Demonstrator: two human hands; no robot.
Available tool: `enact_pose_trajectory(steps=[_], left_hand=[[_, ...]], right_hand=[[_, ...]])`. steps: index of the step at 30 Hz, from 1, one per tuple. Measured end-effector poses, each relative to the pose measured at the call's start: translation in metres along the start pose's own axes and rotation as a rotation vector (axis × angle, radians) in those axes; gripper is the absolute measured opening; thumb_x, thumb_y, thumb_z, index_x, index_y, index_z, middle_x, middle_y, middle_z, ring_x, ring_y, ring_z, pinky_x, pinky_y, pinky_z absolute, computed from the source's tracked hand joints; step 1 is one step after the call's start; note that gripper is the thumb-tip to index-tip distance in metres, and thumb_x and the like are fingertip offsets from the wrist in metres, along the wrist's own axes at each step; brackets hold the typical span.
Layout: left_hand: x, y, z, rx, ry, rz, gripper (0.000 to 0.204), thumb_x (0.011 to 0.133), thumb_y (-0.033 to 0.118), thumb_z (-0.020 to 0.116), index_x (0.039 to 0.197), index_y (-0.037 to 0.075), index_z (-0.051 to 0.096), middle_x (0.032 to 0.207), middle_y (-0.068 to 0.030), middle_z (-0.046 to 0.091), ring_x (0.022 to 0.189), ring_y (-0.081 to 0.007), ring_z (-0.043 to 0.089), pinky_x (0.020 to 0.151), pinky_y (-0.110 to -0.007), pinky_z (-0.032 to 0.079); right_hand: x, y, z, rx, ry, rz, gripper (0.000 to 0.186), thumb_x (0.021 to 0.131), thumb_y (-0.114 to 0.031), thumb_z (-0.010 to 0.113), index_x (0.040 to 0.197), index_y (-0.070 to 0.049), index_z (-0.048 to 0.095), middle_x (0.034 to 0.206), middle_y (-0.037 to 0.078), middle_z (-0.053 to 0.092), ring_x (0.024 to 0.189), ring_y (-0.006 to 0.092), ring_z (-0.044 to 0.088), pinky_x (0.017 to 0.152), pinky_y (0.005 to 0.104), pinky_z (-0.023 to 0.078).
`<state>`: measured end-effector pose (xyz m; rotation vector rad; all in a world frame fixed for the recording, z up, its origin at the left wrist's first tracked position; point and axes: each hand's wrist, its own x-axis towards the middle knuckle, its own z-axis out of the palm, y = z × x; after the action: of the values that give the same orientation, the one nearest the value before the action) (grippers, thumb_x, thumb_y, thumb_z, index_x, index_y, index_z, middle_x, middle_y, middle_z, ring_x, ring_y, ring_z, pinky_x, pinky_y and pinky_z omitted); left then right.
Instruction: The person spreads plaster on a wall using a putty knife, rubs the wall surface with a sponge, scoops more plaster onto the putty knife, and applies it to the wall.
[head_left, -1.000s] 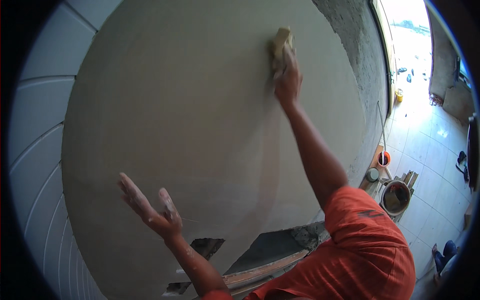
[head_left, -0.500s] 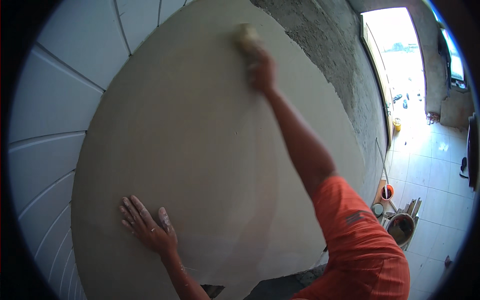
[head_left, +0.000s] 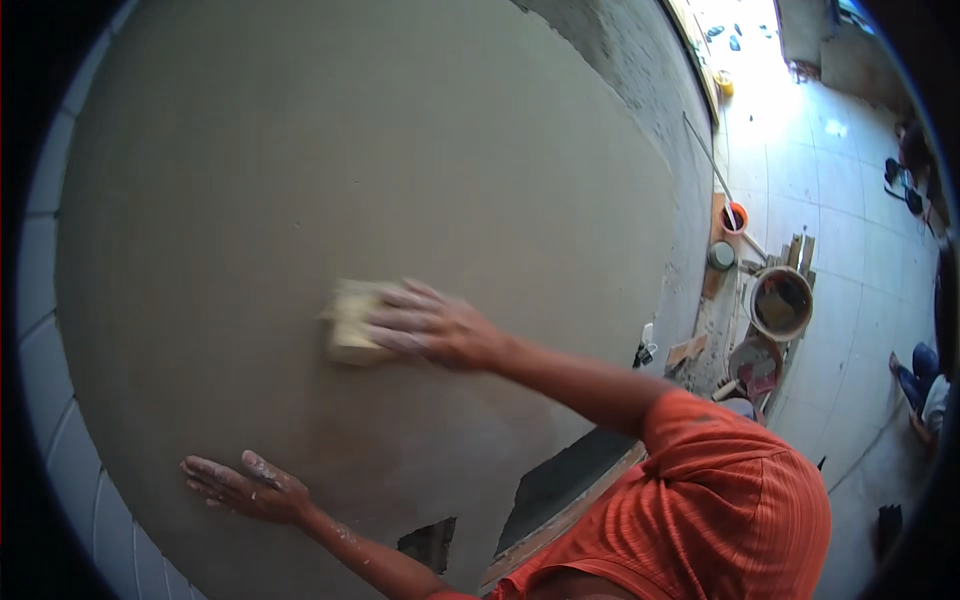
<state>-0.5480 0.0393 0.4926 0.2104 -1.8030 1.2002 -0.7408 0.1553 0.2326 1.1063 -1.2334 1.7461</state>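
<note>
Head view: the sponge is held against the wall by the right hand, fingers laid over its side — probably so pressure is spread evenly. The left hand is held empty, fingers straight, thumb apart — perhaps for balance; whether the wall is touched cannot be told.

I have open room for a hand across the upper left and upper middle, where the smooth grey wall runs unbroken. At centre the right hand and its pale yellow block stand in my way; between them and the left hand, lower left, I see a passable strip. White panels bound the left edge. The red sleeve blocks the lower right. Farther right, a thin rod, orange pail and round bucket crowd the wall's foot.
</note>
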Motion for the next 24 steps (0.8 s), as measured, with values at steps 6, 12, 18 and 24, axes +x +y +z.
enact_pose_trajectory(steps=[6, 12, 18, 24], left_hand=[[-0.008, 0.004, 0.008, 0.049, 0.007, -0.023, 0.069, 0.101, 0.053, 0.029, 0.153, 0.008, 0.024, 0.156, -0.0138, 0.028, 0.143, -0.0379, 0.027, 0.115, -0.055, 0.019], [-0.005, -0.003, 0.004, 0.065, 0.039, 0.0, 0.069, 0.101, 0.054, 0.027, 0.153, 0.009, 0.022, 0.157, -0.0132, 0.027, 0.143, -0.0363, 0.026, 0.114, -0.057, 0.017], [-0.011, -0.02, 0.007, 0.076, 0.037, 0.008, 0.069, 0.101, 0.053, 0.028, 0.154, 0.008, 0.02, 0.157, -0.0149, 0.027, 0.144, -0.0359, 0.025, 0.115, -0.057, 0.016], [-0.007, 0.002, 0.009, 0.046, 0.062, 0.001, 0.069, 0.102, 0.052, 0.027, 0.153, 0.006, 0.02, 0.157, -0.0175, 0.024, 0.144, -0.0361, 0.026, 0.115, -0.056, 0.016]], right_hand=[[0.005, 0.151, -0.105, -0.208, 0.672, 0.867, 0.05, 0.074, 0.003, 0.047, 0.124, 0.004, 0.057, 0.131, 0.024, 0.055, 0.123, 0.0397, 0.05, 0.106, 0.0422, 0.037], [-0.208, 0.068, -0.02, -0.23, 0.835, 1.188, 0.054, 0.092, -0.003, 0.047, 0.146, -0.004, 0.038, 0.143, 0.018, 0.049, 0.13, 0.0273, 0.049, 0.107, 0.0348, 0.038], [-0.05, 0.09, -0.058, -0.226, 0.375, 0.427, 0.054, 0.085, -0.006, 0.059, 0.137, -0.004, 0.049, 0.145, 0.022, 0.043, 0.133, 0.0399, 0.042, 0.108, 0.0445, 0.036], [-0.114, 0.263, -0.157, -0.407, 0.971, 0.845, 0.045, 0.082, -0.006, 0.05, 0.126, 0.0, 0.058, 0.113, 0.024, 0.066, 0.106, 0.0379, 0.063, 0.091, 0.0389, 0.047]])
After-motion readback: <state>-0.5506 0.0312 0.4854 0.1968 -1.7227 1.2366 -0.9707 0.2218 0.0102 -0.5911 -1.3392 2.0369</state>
